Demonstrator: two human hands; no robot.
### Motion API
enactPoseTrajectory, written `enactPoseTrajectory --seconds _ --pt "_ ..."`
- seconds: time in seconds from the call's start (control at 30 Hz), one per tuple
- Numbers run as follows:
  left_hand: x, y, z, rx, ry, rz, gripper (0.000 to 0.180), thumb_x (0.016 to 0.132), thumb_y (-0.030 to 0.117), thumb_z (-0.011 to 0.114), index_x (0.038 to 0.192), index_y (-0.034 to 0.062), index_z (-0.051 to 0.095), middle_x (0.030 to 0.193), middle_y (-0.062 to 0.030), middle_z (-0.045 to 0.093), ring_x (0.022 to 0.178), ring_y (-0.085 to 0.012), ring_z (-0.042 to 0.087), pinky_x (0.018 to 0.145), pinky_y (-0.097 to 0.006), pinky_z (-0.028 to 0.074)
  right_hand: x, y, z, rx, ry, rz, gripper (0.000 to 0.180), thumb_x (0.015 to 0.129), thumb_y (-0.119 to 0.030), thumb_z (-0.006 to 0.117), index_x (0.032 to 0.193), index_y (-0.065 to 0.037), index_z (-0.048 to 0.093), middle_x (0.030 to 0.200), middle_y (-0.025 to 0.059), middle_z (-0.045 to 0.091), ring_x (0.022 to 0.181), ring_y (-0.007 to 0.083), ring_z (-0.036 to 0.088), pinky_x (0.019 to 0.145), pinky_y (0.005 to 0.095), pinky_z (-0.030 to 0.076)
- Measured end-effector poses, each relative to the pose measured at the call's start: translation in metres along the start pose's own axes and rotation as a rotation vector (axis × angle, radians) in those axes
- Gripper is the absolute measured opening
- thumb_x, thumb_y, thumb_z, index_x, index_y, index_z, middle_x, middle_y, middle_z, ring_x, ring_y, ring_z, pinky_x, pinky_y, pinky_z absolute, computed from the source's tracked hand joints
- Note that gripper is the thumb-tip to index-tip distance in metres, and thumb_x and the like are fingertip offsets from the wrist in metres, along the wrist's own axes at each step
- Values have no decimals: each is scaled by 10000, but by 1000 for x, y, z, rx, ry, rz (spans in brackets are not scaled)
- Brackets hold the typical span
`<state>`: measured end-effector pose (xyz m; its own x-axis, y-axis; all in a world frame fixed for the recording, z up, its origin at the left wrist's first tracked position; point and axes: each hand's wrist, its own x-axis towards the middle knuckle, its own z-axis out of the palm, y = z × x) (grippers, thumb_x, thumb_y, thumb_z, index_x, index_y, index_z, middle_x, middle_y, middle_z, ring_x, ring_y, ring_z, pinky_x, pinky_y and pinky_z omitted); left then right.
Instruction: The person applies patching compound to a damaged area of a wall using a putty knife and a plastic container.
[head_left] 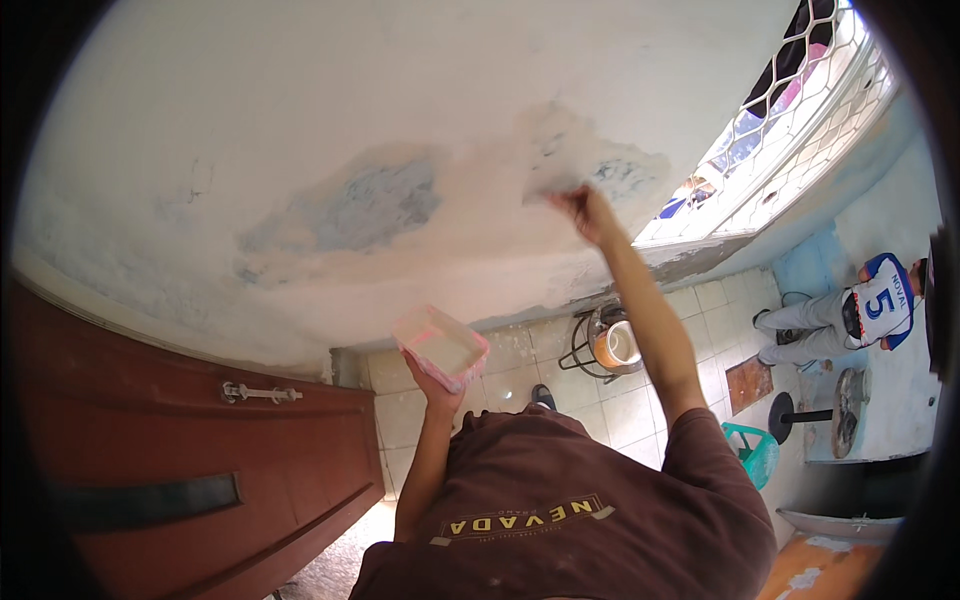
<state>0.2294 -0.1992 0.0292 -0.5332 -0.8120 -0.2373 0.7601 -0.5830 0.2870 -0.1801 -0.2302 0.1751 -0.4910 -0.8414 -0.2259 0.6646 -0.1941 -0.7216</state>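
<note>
My left hand (439,388) grips a pink rectangular plastic tub (470,375) from below, and pale, creamy paste (447,349) lies inside it. Up at the wall, my right hand (585,213) is closed round what looks like a putty knife (545,192). Motion smears its grey blade, which is at the wall surface. The whitish wall (300,90) carries a large bare blue-grey patch (375,200) left of that hand. A smaller rough patch (620,175) sits just above and right of it, with damp-looking beige filler around both.
A red-brown door (150,400) with a metal handle stands at left. A bright window with metal mesh (780,140) is upper right. Below my right arm, an orange and white bucket (618,345) rests on a dark metal stand. A teal plastic stool (752,452) and another person (850,310) are at right.
</note>
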Motion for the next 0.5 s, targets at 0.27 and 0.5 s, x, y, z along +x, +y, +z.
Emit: enactPoseTrajectory --seconds 0.27,0.5 --pt "0 -9 14 40 0 -98 763 946 746 413 1491 212 407 1436 -41 510 1326 -306 504 1108 -522 419 -108 -212 192 156 -356 -501 294 962 -20 419 917 254 514 1064 382 625 1089 455 657 912 320 639" --pt "12 -29 23 64 14 -103 781 935 763 409 1490 214 405 1435 -48 514 1319 -306 516 1101 -536 430 -100 -54 75 -187 -156 -321 540 1050 -210 248 1038 185 617 1152 331 658 1137 394 650 1075 475 502"
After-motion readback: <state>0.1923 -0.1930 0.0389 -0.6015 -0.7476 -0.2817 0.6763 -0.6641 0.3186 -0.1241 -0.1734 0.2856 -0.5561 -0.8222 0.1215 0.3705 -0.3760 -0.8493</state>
